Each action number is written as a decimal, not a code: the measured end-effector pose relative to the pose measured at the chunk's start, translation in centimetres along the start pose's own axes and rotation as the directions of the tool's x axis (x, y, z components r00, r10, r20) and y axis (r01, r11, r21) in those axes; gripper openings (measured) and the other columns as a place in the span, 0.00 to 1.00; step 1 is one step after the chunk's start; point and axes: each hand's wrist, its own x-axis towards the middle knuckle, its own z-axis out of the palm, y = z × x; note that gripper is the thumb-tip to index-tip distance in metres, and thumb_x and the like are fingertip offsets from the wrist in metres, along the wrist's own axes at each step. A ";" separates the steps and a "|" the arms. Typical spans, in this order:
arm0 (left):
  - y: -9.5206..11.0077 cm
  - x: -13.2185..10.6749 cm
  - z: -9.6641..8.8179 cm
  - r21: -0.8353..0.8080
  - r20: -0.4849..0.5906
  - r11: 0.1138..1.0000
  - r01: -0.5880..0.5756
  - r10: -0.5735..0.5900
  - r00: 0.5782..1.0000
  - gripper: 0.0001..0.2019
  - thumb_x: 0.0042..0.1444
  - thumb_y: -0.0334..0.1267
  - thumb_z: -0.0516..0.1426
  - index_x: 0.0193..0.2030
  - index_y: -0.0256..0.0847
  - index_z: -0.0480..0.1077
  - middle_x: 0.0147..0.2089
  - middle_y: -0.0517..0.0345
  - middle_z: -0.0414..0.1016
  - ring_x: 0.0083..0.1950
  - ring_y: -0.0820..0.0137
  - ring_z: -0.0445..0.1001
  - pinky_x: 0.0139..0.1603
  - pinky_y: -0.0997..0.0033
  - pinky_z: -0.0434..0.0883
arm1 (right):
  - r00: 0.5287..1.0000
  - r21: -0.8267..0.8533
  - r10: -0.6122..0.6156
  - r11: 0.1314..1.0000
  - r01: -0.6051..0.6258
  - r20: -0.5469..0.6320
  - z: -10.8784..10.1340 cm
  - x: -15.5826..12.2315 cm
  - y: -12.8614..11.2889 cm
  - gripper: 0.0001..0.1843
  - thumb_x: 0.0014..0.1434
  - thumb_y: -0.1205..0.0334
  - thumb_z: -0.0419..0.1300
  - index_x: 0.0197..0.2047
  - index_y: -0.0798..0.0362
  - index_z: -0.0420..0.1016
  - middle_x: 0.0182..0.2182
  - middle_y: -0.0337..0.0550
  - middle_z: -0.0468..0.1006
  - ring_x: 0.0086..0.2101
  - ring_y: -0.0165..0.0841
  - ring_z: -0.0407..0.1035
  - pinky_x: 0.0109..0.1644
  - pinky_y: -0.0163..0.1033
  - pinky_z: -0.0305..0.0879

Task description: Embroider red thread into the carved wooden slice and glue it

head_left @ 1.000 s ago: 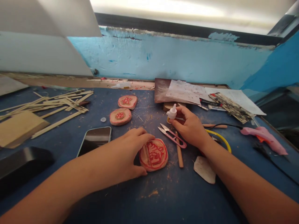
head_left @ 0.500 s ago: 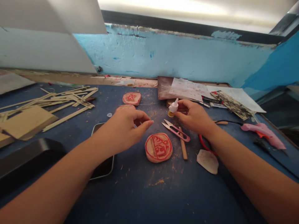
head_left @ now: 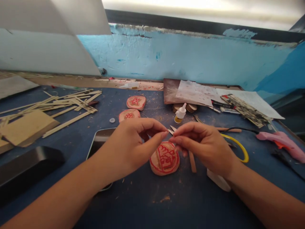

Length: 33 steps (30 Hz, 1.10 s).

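My left hand has thumb and forefinger pinched together, close to the fingertips of my right hand, which is pinched too. Whatever lies between either pair of fingertips is too small to make out. Below them a round wooden slice with a red-painted design lies on the table, partly covered by both hands. The blade tips of thread snips show between the hands; the rest is hidden behind my right hand. Just beyond stands an upright white glue bottle with a nozzle and yellow label.
Farther back lie a star-marked wooden slice and a flower-marked one. Thin wooden sticks and a wood block are at left, beside a phone. A pink glue gun and yellow-handled tool are at right.
My right hand has let go of the glue bottle, which now stands on the table, and has come in toward my left hand. My left hand has moved slightly right.
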 end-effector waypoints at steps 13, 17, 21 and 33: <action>0.8 -1.1 1.3 -0.007 -0.059 0.959 -0.282 0.281 0.958 0.10 0.66 0.30 0.65 0.47 0.46 0.87 0.38 0.65 0.88 0.34 0.75 0.84 0.35 0.80 0.79 | 0.920 0.395 0.218 0.853 -0.342 0.325 0.5 -0.8 1.4 0.25 0.68 0.39 0.70 0.36 0.54 0.77 0.24 0.37 0.79 0.17 0.20 0.66 0.15 0.22 0.54; 1.2 -1.3 1.4 0.119 -0.102 0.922 -0.369 0.381 0.919 0.09 0.65 0.28 0.64 0.44 0.45 0.87 0.35 0.65 0.87 0.31 0.78 0.83 0.33 0.84 0.78 | 0.918 0.421 0.206 0.839 -0.343 0.338 0.6 -1.0 1.4 0.25 0.69 0.41 0.70 0.35 0.55 0.78 0.25 0.38 0.81 0.18 0.20 0.67 0.16 0.21 0.58; 1.1 -1.5 1.6 0.247 -0.172 0.863 -0.442 0.487 0.856 0.08 0.64 0.28 0.65 0.43 0.43 0.86 0.35 0.67 0.87 0.31 0.82 0.82 0.38 0.89 0.77 | 0.928 0.443 0.191 0.836 -0.325 0.320 0.8 -1.1 1.5 0.24 0.70 0.43 0.70 0.35 0.56 0.78 0.25 0.37 0.81 0.18 0.19 0.69 0.16 0.20 0.59; 2.0 -2.1 1.6 0.366 -0.091 0.843 -0.393 0.453 0.887 0.17 0.65 0.29 0.57 0.24 0.42 0.70 0.29 0.66 0.81 0.27 0.80 0.77 0.30 0.81 0.72 | 0.925 0.468 0.197 0.817 -0.337 0.324 1.4 -1.6 1.1 0.23 0.68 0.44 0.73 0.35 0.56 0.78 0.25 0.35 0.81 0.19 0.18 0.71 0.18 0.18 0.62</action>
